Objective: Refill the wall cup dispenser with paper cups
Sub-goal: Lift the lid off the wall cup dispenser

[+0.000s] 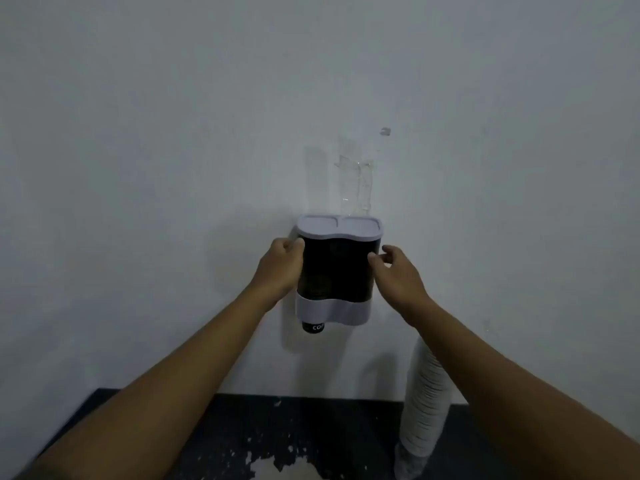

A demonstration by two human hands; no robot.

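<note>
The wall cup dispenser (336,271) hangs on a pale wall: dark see-through double body, light lid (339,227) shut on top, light band at the bottom. A black paper cup (313,327) with white letters pokes out under its left tube. My left hand (278,268) grips the dispenser's left side just under the lid. Against the right side rests my right hand (394,271), thumb and fingers touching the body. A tall stack of white paper cups (424,407) leans against the wall lower right, partly behind my right forearm.
A dark counter (311,434) with worn, flaking patches lies below the dispenser. Strips of clear tape (356,178) stick to the wall above the lid.
</note>
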